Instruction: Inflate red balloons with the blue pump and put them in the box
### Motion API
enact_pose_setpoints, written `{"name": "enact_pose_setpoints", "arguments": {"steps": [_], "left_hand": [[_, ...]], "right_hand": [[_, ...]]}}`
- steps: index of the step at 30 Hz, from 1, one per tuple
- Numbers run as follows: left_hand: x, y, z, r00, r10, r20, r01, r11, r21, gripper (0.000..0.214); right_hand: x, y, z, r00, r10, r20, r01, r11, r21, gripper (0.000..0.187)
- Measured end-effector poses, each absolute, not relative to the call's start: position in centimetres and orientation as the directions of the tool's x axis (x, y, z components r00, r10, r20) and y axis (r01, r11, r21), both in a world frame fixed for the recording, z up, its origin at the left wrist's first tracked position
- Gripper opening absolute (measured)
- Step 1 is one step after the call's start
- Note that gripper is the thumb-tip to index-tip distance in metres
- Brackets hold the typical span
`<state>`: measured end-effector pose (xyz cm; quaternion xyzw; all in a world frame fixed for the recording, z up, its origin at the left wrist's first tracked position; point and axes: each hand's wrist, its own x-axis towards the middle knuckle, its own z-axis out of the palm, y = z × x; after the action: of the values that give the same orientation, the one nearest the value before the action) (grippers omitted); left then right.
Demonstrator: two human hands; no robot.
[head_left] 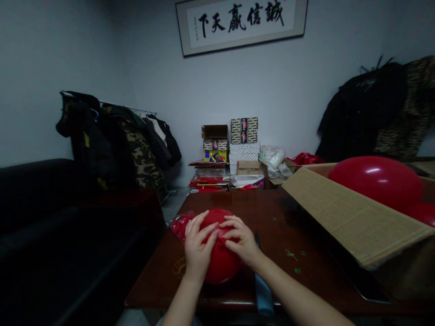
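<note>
A round red balloon (222, 269) rests on the dark wooden table, its neck turned up towards me. Around its upper left side lies my left hand (200, 240), with thumb and fingertips closed in at the neck. From the other side my right hand (240, 240) pinches the red neck between thumb and fingers. Exactly how the neck sits between the fingertips is hard to make out. Just behind my left hand is a clear plastic bag of red things (180, 224). A blue object (263, 292) lies beside the balloon, partly under my right forearm.
An open cardboard box (356, 213) holding inflated red balloons (375, 181) stands at the right. Small coloured bits (294, 258) and yellowish rings (179, 267) lie on the table (261, 210). A black sofa (50, 235) is at the left; stacked boxes (244, 156) stand behind.
</note>
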<state>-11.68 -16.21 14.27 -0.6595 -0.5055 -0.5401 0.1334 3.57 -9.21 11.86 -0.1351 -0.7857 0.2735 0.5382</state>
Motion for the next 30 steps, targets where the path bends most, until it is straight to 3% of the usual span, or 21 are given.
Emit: {"name": "enact_pose_setpoints", "arguments": {"steps": [5,10,18,26,30], "left_hand": [[-13.2,-16.4,14.8,0.173,0.561,0.809,0.797,-0.563,0.221,0.033],[-13.2,-17.2,16.0,0.351,0.622,0.700,0.855,-0.518,0.032,0.038],[-12.3,-17.3,15.7,0.330,0.572,0.751,0.890,-0.454,-0.045,0.015],[-11.9,-17.0,15.3,0.249,0.532,0.809,0.894,-0.448,0.020,0.015],[-11.8,-16.8,15.3,0.293,0.529,0.797,0.891,-0.454,-0.026,0.016]], "right_hand": [[3.7,-8.9,12.0,-0.377,0.521,0.766,-0.064,0.810,-0.583,0.004],[3.6,-9.1,12.3,-0.456,0.474,0.753,0.000,0.846,-0.533,0.005],[4.0,-9.1,13.0,-0.541,0.395,0.743,0.104,0.908,-0.407,0.010],[4.1,-9.5,13.3,-0.473,0.498,0.727,0.146,0.858,-0.493,0.017],[4.2,-9.5,13.9,-0.437,0.536,0.722,0.158,0.836,-0.525,0.008]]}}
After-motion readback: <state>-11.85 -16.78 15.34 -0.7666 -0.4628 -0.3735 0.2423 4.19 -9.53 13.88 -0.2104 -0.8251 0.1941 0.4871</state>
